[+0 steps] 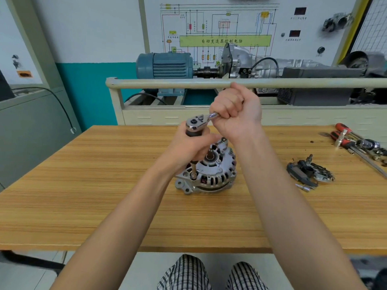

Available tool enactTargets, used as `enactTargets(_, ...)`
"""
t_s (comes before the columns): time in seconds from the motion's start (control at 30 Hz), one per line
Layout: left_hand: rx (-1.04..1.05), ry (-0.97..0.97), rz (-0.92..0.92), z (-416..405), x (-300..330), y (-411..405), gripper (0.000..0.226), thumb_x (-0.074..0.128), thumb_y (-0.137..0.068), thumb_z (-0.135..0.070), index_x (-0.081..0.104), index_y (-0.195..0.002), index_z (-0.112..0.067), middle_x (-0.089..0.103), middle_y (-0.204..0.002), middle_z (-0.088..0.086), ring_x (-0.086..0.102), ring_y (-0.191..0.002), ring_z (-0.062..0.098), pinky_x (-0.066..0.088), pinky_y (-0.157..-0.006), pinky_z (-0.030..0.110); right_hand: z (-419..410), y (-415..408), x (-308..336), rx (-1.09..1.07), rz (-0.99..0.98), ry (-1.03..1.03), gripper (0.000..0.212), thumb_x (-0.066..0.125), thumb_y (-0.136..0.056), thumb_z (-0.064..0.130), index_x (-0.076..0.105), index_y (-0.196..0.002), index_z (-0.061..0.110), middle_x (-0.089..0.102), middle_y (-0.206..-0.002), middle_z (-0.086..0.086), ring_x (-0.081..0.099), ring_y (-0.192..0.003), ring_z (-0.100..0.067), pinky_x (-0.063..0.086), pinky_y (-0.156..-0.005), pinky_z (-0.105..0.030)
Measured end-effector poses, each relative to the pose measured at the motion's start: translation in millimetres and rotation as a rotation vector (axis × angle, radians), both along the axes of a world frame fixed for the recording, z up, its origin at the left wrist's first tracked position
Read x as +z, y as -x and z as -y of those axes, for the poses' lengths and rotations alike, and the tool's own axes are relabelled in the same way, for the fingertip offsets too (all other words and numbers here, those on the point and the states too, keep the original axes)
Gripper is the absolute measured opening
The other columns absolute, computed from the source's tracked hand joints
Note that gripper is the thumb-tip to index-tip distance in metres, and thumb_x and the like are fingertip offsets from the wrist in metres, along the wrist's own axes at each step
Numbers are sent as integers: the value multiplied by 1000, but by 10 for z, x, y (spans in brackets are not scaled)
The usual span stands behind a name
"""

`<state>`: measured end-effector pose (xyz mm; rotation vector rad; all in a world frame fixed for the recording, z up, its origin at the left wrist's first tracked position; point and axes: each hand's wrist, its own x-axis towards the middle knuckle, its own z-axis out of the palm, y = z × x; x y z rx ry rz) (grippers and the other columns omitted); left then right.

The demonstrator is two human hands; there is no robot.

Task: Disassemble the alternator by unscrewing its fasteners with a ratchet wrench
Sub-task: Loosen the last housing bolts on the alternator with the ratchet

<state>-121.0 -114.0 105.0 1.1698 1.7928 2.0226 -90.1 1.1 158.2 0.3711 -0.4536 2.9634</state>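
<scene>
Chrome ratchet wrench (198, 122) stands on the alternator (209, 170) at frame centre; left hand (188, 147) fingers wrap its extension for steadiness, right hand (236, 111) fists the handle for leverage.

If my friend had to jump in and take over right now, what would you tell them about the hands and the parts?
Left hand: grips the extension bar just under the ratchet wrench head, steadying it.
Right hand: grips the wrench handle.
The socket sits on a fastener at the front left of the alternator, which stands on the wooden table.
Done: a removed part and a small loose piece lie to the right.
Left: this fastener; any others cannot be counted from here. Spare tools lie far right.
</scene>
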Motion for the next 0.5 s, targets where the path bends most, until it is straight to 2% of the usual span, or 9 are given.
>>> enactTargets(0.07, 191, -106, 24, -30, -32, 3, 42, 60, -82, 5, 38, -51, -13, 32, -39, -7, 24, -34, 8, 22, -39, 16, 117, -122, -110, -218, -119, -13, 60, 31, -99, 19, 33, -39, 18, 21, -33, 6, 15, -29, -7, 15, -34, -19)
enactTargets(0.17, 455, -222, 30, -120, -95, -72, 54, 54, -77, 15, 38, -45, -26, 32, -41, -12, 24, -41, 5, 23, -40, 18, 420, -367, -380, -545, -396, -109, 54, 27, -100, 17, 32, -47, 20, 21, -39, 6, 21, -34, -7, 25, -41, -21)
enactTargets(0.23, 507, -264, 24, -137, -147, -125, 52, 50, -71, 18, 34, -46, -25, 30, -41, -14, 22, -43, 4, 21, -40, 16, 514, -442, -486, -624, -523, -164, 48, 26, -98, 17, 30, -50, 20, 22, -41, 4, 25, -37, -6, 28, -45, -22)
enactTargets(0.3, 430, -232, 3, -66, -165, -98, 42, 57, -72, 10, 38, -50, -20, 34, -44, -11, 26, -43, 6, 24, -41, 17, 423, -409, -406, -542, -468, -161, 54, 27, -99, 18, 34, -45, 21, 22, -39, 6, 21, -35, -7, 26, -43, -20)
enactTargets(0.4, 138, -25, -185, 103, -73, -5, 26, 65, -75, -6, 49, -55, -12, 45, -46, -3, 40, -43, 13, 37, -49, 21, 137, -191, -164, -214, -200, -73, 61, 28, -100, 21, 36, -39, 18, 21, -34, 7, 11, -35, -8, 16, -36, -19)
enactTargets(0.47, -37, 70, -233, 131, 8, 39, 28, 67, -75, -6, 52, -53, -12, 48, -44, -1, 45, -42, 14, 40, -52, 22, 3, -18, -25, 35, -67, -31, 63, 29, -100, 23, 32, -38, 16, 15, -35, 7, 6, -36, -8, 10, -36, -20)
enactTargets(0.5, -106, 89, -185, 121, 34, 38, 32, 68, -75, -7, 51, -49, -15, 45, -42, -2, 41, -39, 13, 35, -47, 22, -28, 54, 14, 108, -20, -14, 63, 30, -101, 24, 30, -38, 15, 13, -37, 7, 5, -37, -7, 9, -37, -20)
